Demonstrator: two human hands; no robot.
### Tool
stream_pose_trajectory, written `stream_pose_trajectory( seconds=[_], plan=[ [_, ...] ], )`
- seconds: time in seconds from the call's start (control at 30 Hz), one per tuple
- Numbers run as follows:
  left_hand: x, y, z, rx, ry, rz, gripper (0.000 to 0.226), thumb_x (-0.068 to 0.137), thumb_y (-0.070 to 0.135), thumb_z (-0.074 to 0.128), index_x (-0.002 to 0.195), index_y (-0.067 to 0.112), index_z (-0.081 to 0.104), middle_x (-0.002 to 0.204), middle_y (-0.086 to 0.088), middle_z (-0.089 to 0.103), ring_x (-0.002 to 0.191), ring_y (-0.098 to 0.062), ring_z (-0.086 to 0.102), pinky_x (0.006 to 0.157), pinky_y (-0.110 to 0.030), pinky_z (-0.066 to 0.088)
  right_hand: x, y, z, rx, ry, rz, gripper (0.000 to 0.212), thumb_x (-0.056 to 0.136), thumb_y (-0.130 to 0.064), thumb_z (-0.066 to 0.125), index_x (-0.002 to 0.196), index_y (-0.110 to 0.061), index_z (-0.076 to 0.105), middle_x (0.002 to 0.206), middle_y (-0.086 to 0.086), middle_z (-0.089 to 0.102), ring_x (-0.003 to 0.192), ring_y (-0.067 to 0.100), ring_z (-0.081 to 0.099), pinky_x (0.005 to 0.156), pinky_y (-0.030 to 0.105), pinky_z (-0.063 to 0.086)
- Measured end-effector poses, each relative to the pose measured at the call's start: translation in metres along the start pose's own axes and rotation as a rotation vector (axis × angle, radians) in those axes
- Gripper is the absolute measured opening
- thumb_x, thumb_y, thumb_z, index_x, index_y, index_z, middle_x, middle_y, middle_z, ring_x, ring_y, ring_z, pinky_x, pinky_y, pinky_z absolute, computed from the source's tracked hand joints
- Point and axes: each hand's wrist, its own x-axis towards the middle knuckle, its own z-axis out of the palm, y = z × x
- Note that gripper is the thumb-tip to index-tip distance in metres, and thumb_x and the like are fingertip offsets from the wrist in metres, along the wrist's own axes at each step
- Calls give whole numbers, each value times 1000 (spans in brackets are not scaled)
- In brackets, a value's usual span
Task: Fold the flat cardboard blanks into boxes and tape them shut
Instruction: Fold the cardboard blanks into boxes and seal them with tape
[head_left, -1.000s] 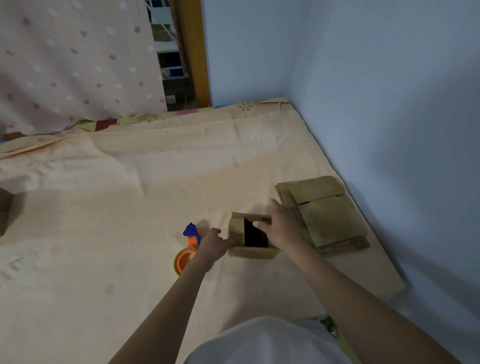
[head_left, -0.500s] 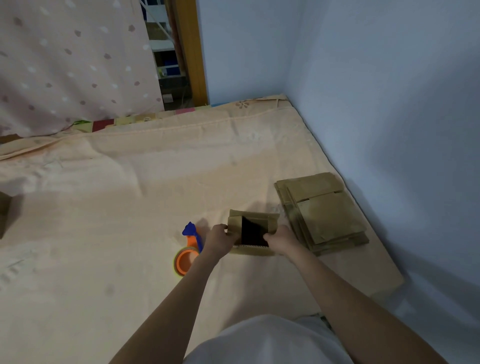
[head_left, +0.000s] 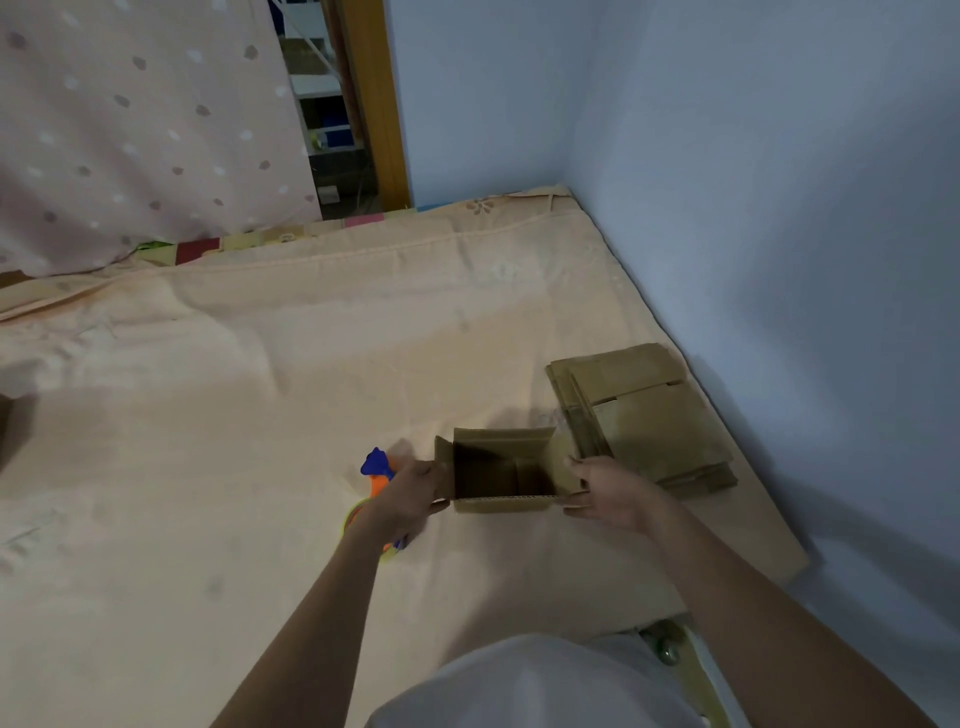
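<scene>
One opened cardboard box (head_left: 501, 470) stands on the bed (head_left: 260, 389), and one stack of flat cardboard blanks (head_left: 644, 415) lies just to its right; how many blanks the stack holds cannot be told. One tape dispenser (head_left: 376, 470), orange and blue, sits to the left of the box. Two hands are in view: one left hand (head_left: 408, 496) and one right hand (head_left: 610, 488). One dotted curtain (head_left: 130, 130) hangs beyond the bed.
</scene>
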Motion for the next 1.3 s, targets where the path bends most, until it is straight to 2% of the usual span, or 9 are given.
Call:
stream_pose_trajectory(
  seconds=[0.1, 0.23, 0.3, 0.47, 0.7, 0.9, 1.03, 1.17, 1.3],
  plan=[
    [6, -16, -12, -69, -129, 13, 44, 100, 46, 51, 134, 17, 53, 132, -4, 60, 121, -19, 58, 102, -41, 51, 7, 8, -13, 53, -108, -37, 73, 87, -53, 63, 148, -18, 42, 145, 13, 51, 125, 30, 57, 108, 48, 47],
    [17, -20, -12, -140, -95, 31, 81, 74, 75, 66, 140, 29, 53, 135, 1, 60, 122, -21, 60, 104, -42, 50, 16, 13, -12, 132, -79, -103, 93, 71, -67, 75, 148, -25, 44, 140, 7, 59, 129, 25, 56, 111, 46, 43],
    [15, -14, -8, -173, -98, 37, 78, 76, 71, 65, 140, 28, 53, 135, 0, 60, 122, -23, 59, 106, -44, 48, 15, 12, -8, 124, -83, -93, 101, 61, -73, 80, 144, -24, 50, 134, 6, 64, 124, 23, 60, 110, 44, 45],
    [5, -2, 0, -188, -78, 38, 64, 91, 53, 59, 144, 18, 48, 135, -3, 57, 119, -22, 58, 103, -40, 50, 8, 4, 9, 128, -56, -94, 51, 95, -54, 56, 131, -18, 62, 120, 6, 73, 113, 22, 68, 104, 40, 50],
    [-11, 10, 2, -124, 44, 141, 65, 91, 50, 64, 145, 16, 47, 122, -5, 66, 110, -19, 64, 98, -37, 54, -7, -10, 22, 49, 37, -183, 61, 86, -60, 63, 129, -16, 62, 121, 8, 71, 112, 26, 67, 101, 46, 53],
    [-40, 17, -7, -160, 49, 227, 50, 92, 48, 64, 134, 22, 57, 121, 0, 69, 106, -20, 68, 93, -36, 57, -31, -24, 24, -10, 8, -272, 43, 94, -50, 60, 121, -17, 61, 111, 2, 70, 101, 19, 66, 100, 45, 54],
    [-68, 24, -11, -240, 83, 229, 43, 94, 44, 64, 128, 19, 63, 114, 0, 72, 102, -24, 70, 92, -42, 57, -47, -37, 26, -39, -32, -285, 60, 84, -60, 68, 127, -18, 63, 121, 8, 70, 110, 29, 68, 95, 51, 56],
    [-102, 32, -16, -259, 136, 237, 38, 96, 43, 61, 124, 16, 63, 117, -6, 68, 104, -26, 68, 86, -45, 59, -64, -54, 33, -76, -91, -307, 46, 88, -57, 67, 119, -23, 66, 114, 9, 73, 108, 29, 68, 97, 49, 55],
    [-142, 26, -15, -287, 174, 225, 42, 95, 46, 61, 123, 14, 64, 117, -11, 69, 101, -29, 71, 86, -46, 60, -79, -56, 40, -127, -158, -296, 51, 85, -61, 68, 119, -22, 70, 109, 13, 75, 104, 31, 71, 95, 48, 56]
  ],
)
